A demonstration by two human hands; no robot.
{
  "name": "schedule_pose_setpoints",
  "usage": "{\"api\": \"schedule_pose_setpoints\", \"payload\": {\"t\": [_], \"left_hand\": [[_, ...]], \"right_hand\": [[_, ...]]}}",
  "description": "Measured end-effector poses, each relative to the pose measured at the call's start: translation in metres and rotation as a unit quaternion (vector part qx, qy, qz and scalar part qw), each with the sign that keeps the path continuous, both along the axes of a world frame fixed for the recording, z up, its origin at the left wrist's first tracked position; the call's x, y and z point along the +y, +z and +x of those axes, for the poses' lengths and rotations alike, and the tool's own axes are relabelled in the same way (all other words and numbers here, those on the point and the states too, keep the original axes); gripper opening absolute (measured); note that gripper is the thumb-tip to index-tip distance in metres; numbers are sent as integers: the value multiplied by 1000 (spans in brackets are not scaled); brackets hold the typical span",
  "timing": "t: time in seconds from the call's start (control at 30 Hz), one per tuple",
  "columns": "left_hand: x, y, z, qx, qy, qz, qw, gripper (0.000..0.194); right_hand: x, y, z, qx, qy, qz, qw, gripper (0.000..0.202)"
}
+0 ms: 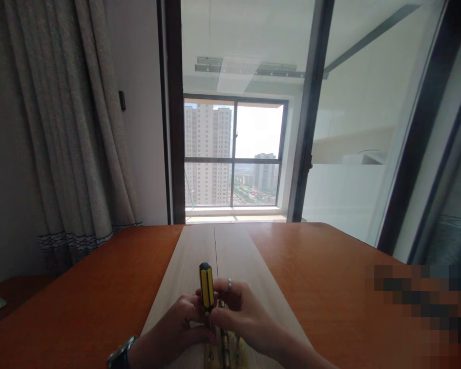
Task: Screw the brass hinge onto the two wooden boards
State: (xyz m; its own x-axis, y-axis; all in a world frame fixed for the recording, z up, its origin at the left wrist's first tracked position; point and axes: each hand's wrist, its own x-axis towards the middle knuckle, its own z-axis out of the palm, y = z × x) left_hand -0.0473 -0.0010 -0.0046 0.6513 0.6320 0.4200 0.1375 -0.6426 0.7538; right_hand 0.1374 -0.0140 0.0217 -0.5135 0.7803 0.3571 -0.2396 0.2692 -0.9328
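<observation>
At the bottom centre of the frame, the right hand has its thumb and curled fingers closed around the lower end of a screwdriver with a yellow-and-black grooved handle. The left hand is half curled at the handle's left side, thumb lower, near the thin metal shaft; I cannot tell whether it grips or only steadies. The screwdriver's long axis runs nearly vertical in the frame, black butt end up and leaning slightly left, shaft pointing down toward brass-coloured metal pieces, partly hidden by the hands, above the pale wood-grain boards.
</observation>
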Motion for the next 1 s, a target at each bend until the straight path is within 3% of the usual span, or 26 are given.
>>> {"api": "schedule_pose_setpoints", "payload": {"t": [0.17,0.3,0.6,0.8,1.0], "left_hand": [[0,0,6,-46,-13,3,999,45],[-3,2,5,-42,-6,-30,999,36],[-11,3,-5,26,73,-117,990,28],[-10,5,1,-7,57,-105,993,28],[-14,15,4,-5,29,-106,994,17]], "right_hand": [[0,2,-4,4,-37,39,999,32],[0,3,-2,3,-20,32,999,30],[6,-6,8,-10,-15,-38,999,55],[3,1,1,21,11,21,1000,36],[5,1,2,6,-9,-6,1000,31]]}}
